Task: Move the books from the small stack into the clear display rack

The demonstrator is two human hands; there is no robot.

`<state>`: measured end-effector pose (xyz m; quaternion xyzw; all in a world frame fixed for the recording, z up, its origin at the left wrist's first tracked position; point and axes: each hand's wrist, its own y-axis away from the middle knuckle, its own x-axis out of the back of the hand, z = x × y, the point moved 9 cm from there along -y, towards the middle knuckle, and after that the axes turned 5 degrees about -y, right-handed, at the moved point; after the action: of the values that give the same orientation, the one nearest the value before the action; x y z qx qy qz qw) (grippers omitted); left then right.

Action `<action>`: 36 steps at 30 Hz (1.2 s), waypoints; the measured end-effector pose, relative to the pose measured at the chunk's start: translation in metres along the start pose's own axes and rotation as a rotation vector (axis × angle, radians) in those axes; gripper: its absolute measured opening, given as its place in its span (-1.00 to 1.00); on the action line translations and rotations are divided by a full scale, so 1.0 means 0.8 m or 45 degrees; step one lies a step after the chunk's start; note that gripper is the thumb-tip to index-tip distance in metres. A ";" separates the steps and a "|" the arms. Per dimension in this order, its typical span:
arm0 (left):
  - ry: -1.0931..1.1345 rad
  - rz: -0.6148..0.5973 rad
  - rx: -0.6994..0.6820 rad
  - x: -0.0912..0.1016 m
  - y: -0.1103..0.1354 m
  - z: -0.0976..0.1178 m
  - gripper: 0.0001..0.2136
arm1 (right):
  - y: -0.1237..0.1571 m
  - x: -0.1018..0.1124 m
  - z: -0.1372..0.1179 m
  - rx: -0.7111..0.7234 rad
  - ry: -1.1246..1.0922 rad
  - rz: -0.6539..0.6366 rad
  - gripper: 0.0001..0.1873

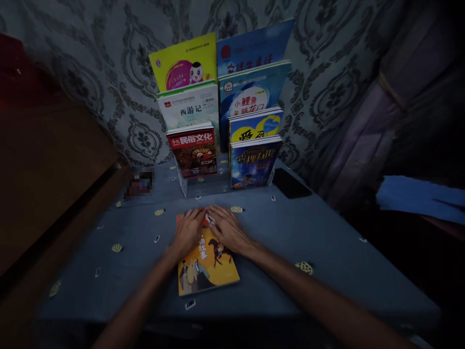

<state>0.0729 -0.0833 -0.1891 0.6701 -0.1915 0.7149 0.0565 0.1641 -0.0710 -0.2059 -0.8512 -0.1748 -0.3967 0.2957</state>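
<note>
A yellow and orange book (pixel 218 271) with a horse and robed figures on its cover lies closed on the table. Flat across its upper left part rests my left hand (pixel 189 229), fingers stretched out. My right hand (pixel 229 230) lies on the upper right part in the same way, its fingertips near those of the left. Both hands cover much of the book's top end and part of its title. Behind them, a clear stand (pixel 203 186) holds several upright books, among them a red one (pixel 193 155) and a dark blue one (pixel 254 162) in front.
A black phone or tablet-like slab (pixel 291 183) lies right of the stand. A blurred-out small object (pixel 141 184) sits at the left. The blue-grey tablecloth (pixel 138 286) has pineapple prints. Brown furniture (pixel 51 179) borders the left, a curtain (pixel 366 121) the right, patterned wallpaper the back.
</note>
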 end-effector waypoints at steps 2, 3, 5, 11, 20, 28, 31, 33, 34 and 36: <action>0.044 0.009 -0.037 -0.002 -0.005 0.006 -0.57 | 0.000 0.001 0.007 -0.019 -0.007 0.001 -0.48; 0.057 0.012 -0.049 -0.003 -0.006 0.008 -0.57 | -0.001 0.001 0.009 -0.023 -0.010 -0.001 -0.48; 0.075 0.016 -0.057 -0.005 -0.009 0.009 -0.57 | -0.001 0.002 0.011 -0.025 -0.013 -0.010 -0.48; 0.140 0.005 -0.069 -0.007 -0.011 0.008 -0.57 | -0.003 0.004 0.013 -0.018 0.001 -0.004 -0.50; 0.179 0.026 -0.053 -0.011 -0.009 0.002 -0.60 | -0.003 0.003 0.014 -0.007 -0.013 -0.028 -0.50; 0.133 0.036 -0.047 -0.008 -0.005 0.004 -0.61 | 0.024 0.006 0.003 0.008 -0.090 -0.123 -0.50; 0.127 0.024 -0.033 -0.009 -0.005 0.003 -0.61 | 0.037 0.010 -0.003 0.054 -0.130 -0.119 -0.49; 0.119 0.022 -0.025 -0.009 -0.005 0.003 -0.60 | 0.042 0.012 -0.003 0.052 -0.135 -0.115 -0.50; 0.113 0.022 -0.029 -0.009 -0.005 0.003 -0.60 | 0.043 0.012 -0.003 0.047 -0.134 -0.114 -0.50; 0.108 0.014 -0.061 -0.010 -0.006 0.005 -0.58 | 0.044 0.011 -0.002 0.043 -0.131 -0.103 -0.50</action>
<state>0.0789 -0.0791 -0.1964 0.6366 -0.2095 0.7382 0.0768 0.1873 -0.0985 -0.2112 -0.8577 -0.2305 -0.3609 0.2845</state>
